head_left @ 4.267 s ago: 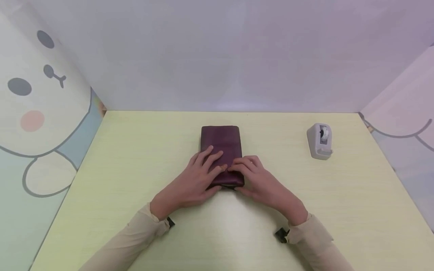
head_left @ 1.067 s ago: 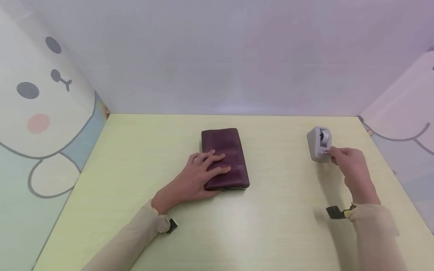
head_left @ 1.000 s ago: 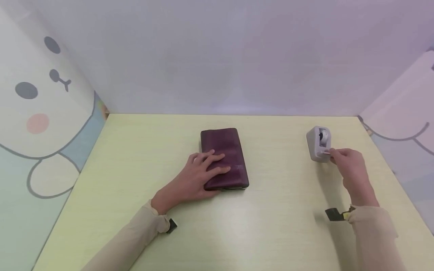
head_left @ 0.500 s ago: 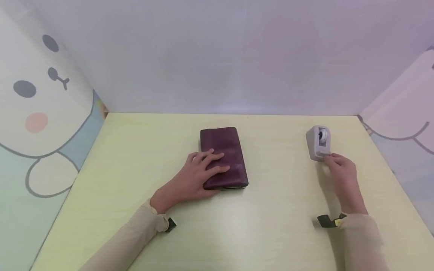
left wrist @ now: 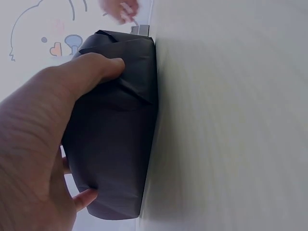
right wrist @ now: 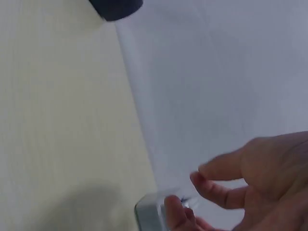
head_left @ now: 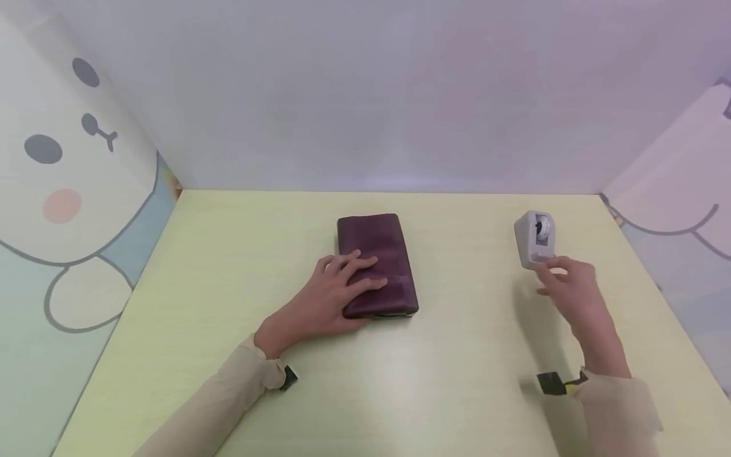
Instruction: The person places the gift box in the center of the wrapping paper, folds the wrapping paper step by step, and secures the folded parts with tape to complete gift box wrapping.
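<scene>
A dark purple wrapped box (head_left: 374, 238) lies flat near the middle of the table, its folded paper end (left wrist: 132, 77) showing in the left wrist view. My left hand (head_left: 320, 301) holds it, fingers spread over the top and thumb against the near folded end. At the right, my right hand (head_left: 573, 292) is at the front of a pale grey tape dispenser (head_left: 526, 238), thumb and index fingertips together in the right wrist view. A thin pale strip of tape (left wrist: 127, 8) shows at those fingers in the left wrist view; it is blurred.
The pale yellow table (head_left: 457, 355) meets a plain whitish wall panel (head_left: 365, 114) at its back edge. Side panels printed with a cartoon animal (head_left: 108, 209) flank it. A small dark device (head_left: 552, 383) is strapped at the right cuff, another (head_left: 290, 378) at the left.
My right hand left the box for the tape dispenser, then moved slightly left and nearer along its front over the last second. My left hand stays on the box, which has turned slightly.
</scene>
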A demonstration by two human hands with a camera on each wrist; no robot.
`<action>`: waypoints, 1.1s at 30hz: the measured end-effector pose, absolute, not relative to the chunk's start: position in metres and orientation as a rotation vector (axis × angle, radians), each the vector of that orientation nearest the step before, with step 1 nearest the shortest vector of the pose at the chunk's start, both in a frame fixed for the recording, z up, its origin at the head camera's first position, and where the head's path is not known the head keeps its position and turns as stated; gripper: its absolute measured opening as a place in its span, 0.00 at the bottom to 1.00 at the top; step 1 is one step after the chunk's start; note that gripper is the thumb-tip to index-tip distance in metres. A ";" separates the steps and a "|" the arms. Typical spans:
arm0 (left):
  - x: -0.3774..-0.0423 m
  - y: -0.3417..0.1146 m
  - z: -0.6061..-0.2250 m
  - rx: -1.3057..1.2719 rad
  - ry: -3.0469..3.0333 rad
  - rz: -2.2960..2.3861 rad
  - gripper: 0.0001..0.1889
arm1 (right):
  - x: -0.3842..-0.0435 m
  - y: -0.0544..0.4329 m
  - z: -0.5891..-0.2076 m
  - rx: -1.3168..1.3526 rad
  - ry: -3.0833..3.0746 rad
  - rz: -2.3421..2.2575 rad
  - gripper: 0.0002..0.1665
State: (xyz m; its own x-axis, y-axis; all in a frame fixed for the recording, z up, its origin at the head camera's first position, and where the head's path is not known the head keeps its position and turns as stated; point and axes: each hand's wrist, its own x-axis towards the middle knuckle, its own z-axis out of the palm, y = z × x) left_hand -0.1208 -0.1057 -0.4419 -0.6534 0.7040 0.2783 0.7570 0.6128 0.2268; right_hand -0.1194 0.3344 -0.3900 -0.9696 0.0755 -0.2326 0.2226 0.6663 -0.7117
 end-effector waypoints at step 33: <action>-0.121 -0.107 -0.442 -1.214 -2.681 -0.501 0.33 | -0.063 0.128 -0.422 -1.041 3.067 -0.627 0.05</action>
